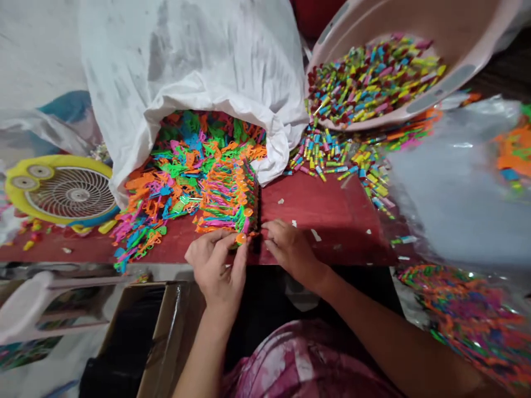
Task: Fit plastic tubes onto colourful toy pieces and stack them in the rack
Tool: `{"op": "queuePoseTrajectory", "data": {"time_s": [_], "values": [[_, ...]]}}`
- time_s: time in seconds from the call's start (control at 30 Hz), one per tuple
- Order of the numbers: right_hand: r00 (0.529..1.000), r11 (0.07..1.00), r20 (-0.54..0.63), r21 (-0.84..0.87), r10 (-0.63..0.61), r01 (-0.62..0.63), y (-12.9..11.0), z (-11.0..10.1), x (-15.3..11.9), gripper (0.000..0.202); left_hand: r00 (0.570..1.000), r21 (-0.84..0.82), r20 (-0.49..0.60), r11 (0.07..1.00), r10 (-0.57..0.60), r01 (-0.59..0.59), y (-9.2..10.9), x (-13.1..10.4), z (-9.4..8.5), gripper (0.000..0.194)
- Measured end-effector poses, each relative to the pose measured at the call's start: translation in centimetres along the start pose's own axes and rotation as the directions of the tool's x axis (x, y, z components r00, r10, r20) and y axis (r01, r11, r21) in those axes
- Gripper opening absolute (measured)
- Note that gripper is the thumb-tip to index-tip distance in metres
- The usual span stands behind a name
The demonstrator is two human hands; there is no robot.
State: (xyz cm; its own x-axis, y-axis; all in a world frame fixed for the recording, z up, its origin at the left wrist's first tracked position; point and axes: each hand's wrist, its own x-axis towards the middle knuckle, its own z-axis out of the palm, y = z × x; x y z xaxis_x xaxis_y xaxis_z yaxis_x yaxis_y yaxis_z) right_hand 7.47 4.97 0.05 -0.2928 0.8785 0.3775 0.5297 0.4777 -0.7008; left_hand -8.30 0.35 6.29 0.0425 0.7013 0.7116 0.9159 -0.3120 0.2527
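Note:
My left hand [218,260] pinches a small orange plastic piece [241,239] between thumb and fingertips, at the near end of a packed row of plastic pieces [226,193]. This row of orange, pink, green and blue pieces stands along a dark, narrow strip or rack [259,204]. On the other side of the strip is my right hand [292,249], its thumb and index finger close together at the near end. Whatever it may hold is too small to make out. Behind the row, a heap of loose plastic pieces [178,166] spills from a white sack [194,55].
A pink tub [460,94] of small coloured tube-like pieces [373,83] leans at the back right, more scattered before it on the red table [315,204]. A yellow-rimmed fan [62,190] lies left. Clear plastic bags [452,188] sit right; a cardboard box [166,326] stands below.

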Motion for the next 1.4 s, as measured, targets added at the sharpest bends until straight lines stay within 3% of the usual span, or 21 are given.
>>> {"op": "queuePoseTrajectory", "data": {"time_s": [0.17,0.37,0.53,0.73,1.03,1.17,1.4], "values": [[0.999,0.993,-0.028,0.109,0.042,-0.039,0.6,0.0,0.0,0.028,0.999,0.024,0.034,1.0,0.002,-0.002,0.3,0.4,0.0,0.011],[0.998,0.994,-0.018,0.099,0.055,-0.053,0.4,-0.3,0.0,0.024,1.0,0.083,-0.026,0.997,-0.001,0.003,0.6,-0.3,0.5,0.014],[0.996,0.997,0.064,0.035,0.064,-0.066,-0.3,-1.1,-0.1,0.022,0.994,0.209,-0.108,0.978,0.009,0.014,0.7,-0.5,1.0,0.016],[0.979,0.993,0.179,-0.088,0.094,-0.079,-0.9,-1.5,0.2,0.022,0.992,0.299,-0.126,0.954,0.011,0.027,1.1,-0.1,1.4,0.021],[0.978,0.987,0.182,-0.142,0.103,-0.078,-1.2,-1.4,0.3,0.018,0.981,0.22,-0.194,0.975,0.003,0.041,1.8,-1.0,2.3,0.015],[0.983,0.986,0.126,-0.112,0.137,-0.123,-1.5,-1.2,0.8,0.01,0.984,0.16,-0.175,0.986,-0.021,0.049,1.4,-1.3,2.3,0.016],[0.992,0.985,0.084,-0.151,0.095,-0.082,-2.3,-0.4,1.4,0.005,0.992,0.053,-0.121,0.998,-0.027,0.033,1.2,-1.5,2.0,0.013]]}}
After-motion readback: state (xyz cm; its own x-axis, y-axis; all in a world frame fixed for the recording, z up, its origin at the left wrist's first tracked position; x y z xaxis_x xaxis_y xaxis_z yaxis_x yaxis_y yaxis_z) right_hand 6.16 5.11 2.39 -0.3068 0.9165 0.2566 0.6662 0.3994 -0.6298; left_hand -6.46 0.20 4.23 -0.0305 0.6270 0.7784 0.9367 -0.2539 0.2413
